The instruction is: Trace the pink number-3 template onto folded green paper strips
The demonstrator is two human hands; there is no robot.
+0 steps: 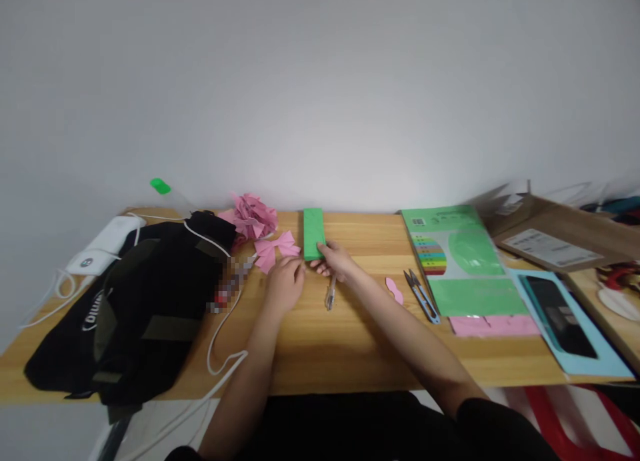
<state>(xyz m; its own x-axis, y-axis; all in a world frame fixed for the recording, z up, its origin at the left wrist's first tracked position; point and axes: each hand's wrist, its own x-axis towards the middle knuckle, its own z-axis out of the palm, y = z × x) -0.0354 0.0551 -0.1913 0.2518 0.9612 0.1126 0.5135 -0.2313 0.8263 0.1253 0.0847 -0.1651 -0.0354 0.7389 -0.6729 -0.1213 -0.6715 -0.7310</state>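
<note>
A folded green paper strip (313,231) lies lengthwise on the wooden table (350,341), reaching toward the wall. My right hand (334,261) rests at its near end, fingers curled and touching the paper's lower corner. My left hand (285,281) sits just left of it, fingers bent down onto the table beside a pink paper bow (275,249). A pen (331,293) lies on the table just below my right hand. What my left hand's fingers hold, if anything, is hidden.
A black bag (140,308) with white cables fills the left side. Crumpled pink paper (253,216) lies by the wall. Small snips (423,296), a pink scrap (395,290), a coloured paper pack (460,261), pink sheet (493,326), a phone (557,311) and a cardboard box (555,238) lie right.
</note>
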